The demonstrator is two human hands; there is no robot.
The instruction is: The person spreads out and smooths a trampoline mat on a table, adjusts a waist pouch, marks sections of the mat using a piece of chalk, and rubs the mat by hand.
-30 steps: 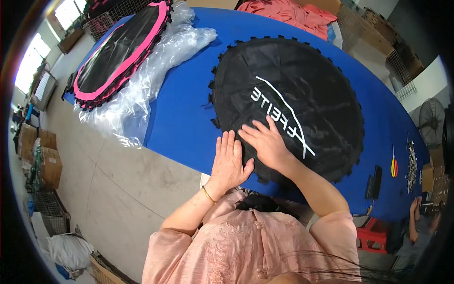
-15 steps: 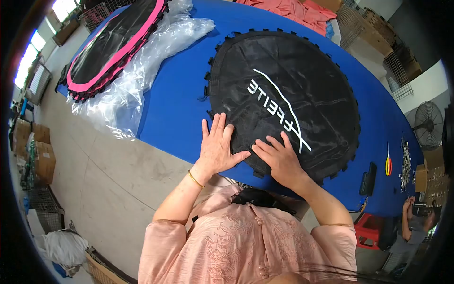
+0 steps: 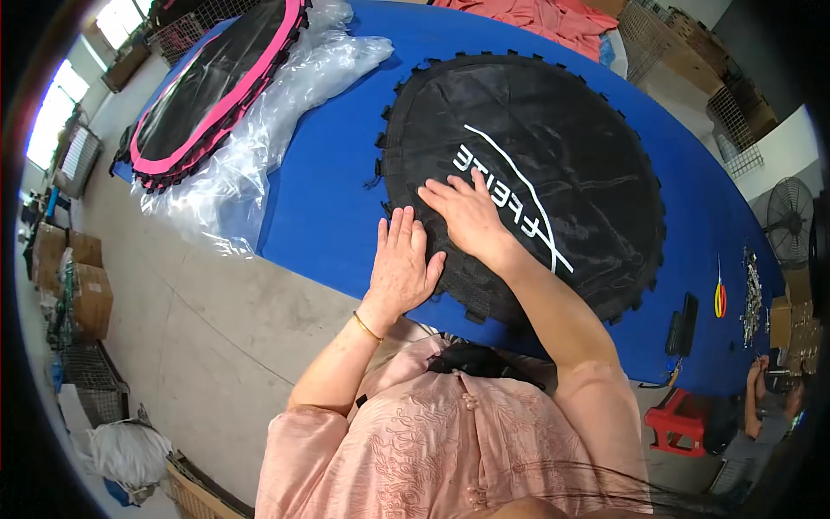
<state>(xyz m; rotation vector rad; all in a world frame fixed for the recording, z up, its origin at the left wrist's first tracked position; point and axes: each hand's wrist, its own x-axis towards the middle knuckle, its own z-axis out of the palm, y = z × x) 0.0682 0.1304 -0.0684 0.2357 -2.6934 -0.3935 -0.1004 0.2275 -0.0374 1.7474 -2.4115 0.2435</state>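
A round black mat with small tabs around its edge and white lettering lies flat on the blue table. My left hand rests on the mat's near left edge, palm down, with the thumb held away from the fingers. Just right of it, my right hand lies on the black fabric with its fingers spread, beside the white letters and covering part of them. Neither hand grips anything.
Clear plastic wrap lies beside a pink-rimmed black mat at the left. Scissors, a black object and small metal parts sit at the right. Behind them is a co-worker. Pink cloth lies at the far edge.
My right hand has slid up and left across the mat toward the lettering. My left hand moved forward and left at first, then stayed near the mat's edge.
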